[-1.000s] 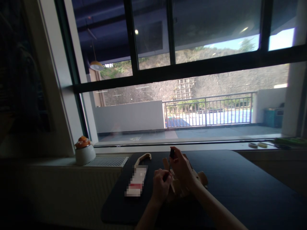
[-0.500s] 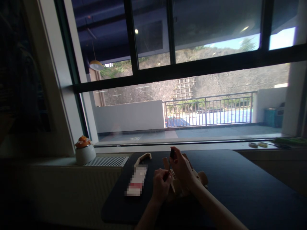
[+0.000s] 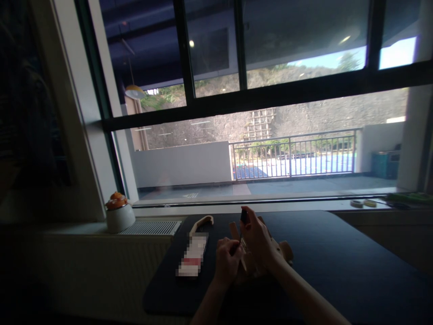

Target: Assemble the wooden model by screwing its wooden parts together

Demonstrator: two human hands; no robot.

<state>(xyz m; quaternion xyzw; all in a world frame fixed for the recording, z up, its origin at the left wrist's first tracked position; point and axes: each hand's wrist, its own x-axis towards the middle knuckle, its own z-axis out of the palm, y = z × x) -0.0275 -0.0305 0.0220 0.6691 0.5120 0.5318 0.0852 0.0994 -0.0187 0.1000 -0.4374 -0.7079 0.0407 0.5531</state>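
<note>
My right hand [image 3: 257,239] is closed around the black handle of a screwdriver [image 3: 244,215], held upright with its thin shaft pointing down. Close by on the left, my left hand [image 3: 227,262] is closed in a pinch at the shaft's lower end; what its fingertips grip is hidden. Beneath both hands a light wooden assembly [image 3: 286,251] rests on the dark table [image 3: 338,266]. A flat piece and a rounded part stick out from it, while my right hand and forearm cover much of the rest.
Left of my hands lie a phone [image 3: 192,257] with a blurred screen and a curved wooden piece [image 3: 204,220]. A white pot with an orange lid [image 3: 119,214] stands on the sill beside a radiator [image 3: 152,228]. Tape rolls [image 3: 363,203] lie on the right sill below the window.
</note>
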